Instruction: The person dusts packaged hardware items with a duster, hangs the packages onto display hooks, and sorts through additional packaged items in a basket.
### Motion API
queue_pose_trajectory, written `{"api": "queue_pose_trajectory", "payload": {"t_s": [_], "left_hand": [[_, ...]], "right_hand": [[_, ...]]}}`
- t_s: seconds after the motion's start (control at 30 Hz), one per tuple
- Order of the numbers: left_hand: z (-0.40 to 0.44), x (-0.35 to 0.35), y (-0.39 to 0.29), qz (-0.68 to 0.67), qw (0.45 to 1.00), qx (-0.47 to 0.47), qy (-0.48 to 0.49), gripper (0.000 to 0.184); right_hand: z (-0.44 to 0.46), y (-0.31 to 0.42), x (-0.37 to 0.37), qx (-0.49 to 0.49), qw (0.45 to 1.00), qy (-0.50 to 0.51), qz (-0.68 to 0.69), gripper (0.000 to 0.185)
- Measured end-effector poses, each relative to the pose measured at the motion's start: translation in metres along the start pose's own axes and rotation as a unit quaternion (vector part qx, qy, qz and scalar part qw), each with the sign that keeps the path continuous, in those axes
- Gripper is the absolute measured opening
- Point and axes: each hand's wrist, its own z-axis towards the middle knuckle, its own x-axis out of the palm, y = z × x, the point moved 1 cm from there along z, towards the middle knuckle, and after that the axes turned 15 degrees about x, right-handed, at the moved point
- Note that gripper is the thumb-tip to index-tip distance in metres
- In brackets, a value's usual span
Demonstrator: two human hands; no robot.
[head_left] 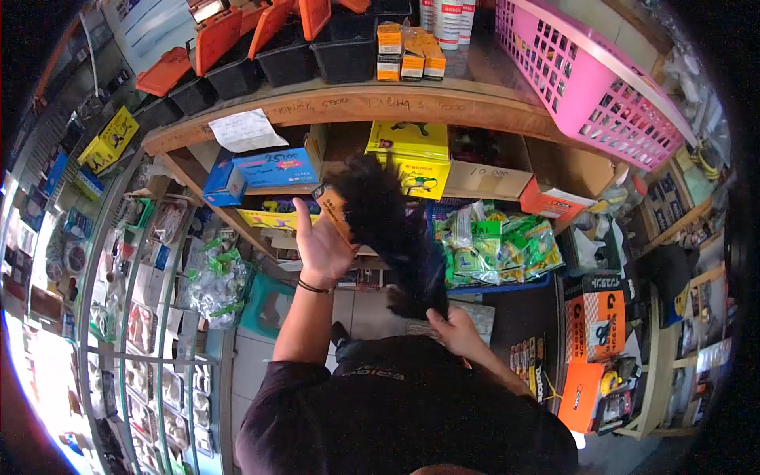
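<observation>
My right hand [459, 331] is closed on the lower end of a black feather duster [392, 214]. The duster's dark feathers reach up and left toward the shelf, a little blurred. My left hand [323, 247] is palm up, thumb raised, with a small orange-and-black box [334, 212] on its fingers. The duster's feathers touch or overlap the box's right side, and my left fingertips are hidden behind the box.
Ahead is a wooden shelf [348, 107] with black bins [344, 59], a pink basket [586, 79], a blue box [277, 168] and yellow boxes [423, 176]. Green packets [495, 245] lie below. A glass display case [146, 348] stands left, and orange boxes [582, 396] stand right.
</observation>
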Motion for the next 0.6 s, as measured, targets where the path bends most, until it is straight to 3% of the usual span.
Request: {"api": "queue_pose_trajectory", "payload": {"t_s": [0.03,0.1,0.13,0.17,0.23,0.27,0.3,0.37,0.4,0.43,0.5,0.57,0.6], "left_hand": [[0.003,-0.006,0.002,-0.001,1.000,0.002,0.001,0.075],[0.005,-0.011,0.008,0.120,0.967,-0.011,0.224,0.078],[0.000,-0.003,0.010,0.132,0.968,-0.011,0.213,0.076],[-0.006,0.016,0.016,0.145,0.975,0.018,0.168,0.072],[-0.002,0.005,0.009,0.094,0.994,0.040,0.038,0.070],[-0.001,0.003,0.008,0.092,0.993,0.021,0.074,0.069],[-0.002,-0.002,0.008,0.091,0.993,0.025,0.071,0.069],[-0.005,0.000,0.015,0.191,0.971,0.031,0.141,0.069],[-0.008,0.001,0.017,0.193,0.969,0.046,0.150,0.070],[-0.013,0.013,0.016,0.171,0.967,0.025,0.187,0.068],[-0.005,-0.003,0.005,0.083,0.995,0.052,0.030,0.080],[-0.009,0.000,0.007,0.125,0.989,0.054,0.056,0.080],[-0.005,-0.012,0.006,0.173,0.979,0.035,0.103,0.080]], "right_hand": [[0.000,0.002,-0.004,-0.001,1.000,0.001,-0.002,0.036],[-0.003,0.009,-0.009,-0.147,0.971,0.019,-0.188,0.034],[-0.003,0.014,-0.013,-0.213,0.969,-0.019,-0.123,0.036],[0.004,0.006,-0.014,-0.218,0.968,-0.016,-0.127,0.036],[0.020,-0.014,-0.016,0.046,0.992,-0.077,-0.094,0.039],[0.014,-0.008,-0.016,-0.016,0.994,-0.067,-0.090,0.043],[0.016,-0.009,-0.015,-0.016,0.994,-0.063,-0.093,0.043],[0.019,-0.010,-0.010,-0.243,0.964,0.003,-0.113,0.042],[0.023,-0.016,-0.016,-0.136,0.976,0.025,-0.166,0.040],[0.022,-0.012,-0.017,-0.139,0.976,0.026,-0.168,0.040],[0.015,0.002,-0.020,-0.037,0.998,0.004,-0.054,0.037],[0.012,0.011,-0.017,-0.060,0.993,-0.011,-0.104,0.036],[0.016,0.007,-0.013,-0.182,0.977,0.004,-0.107,0.036]]}}
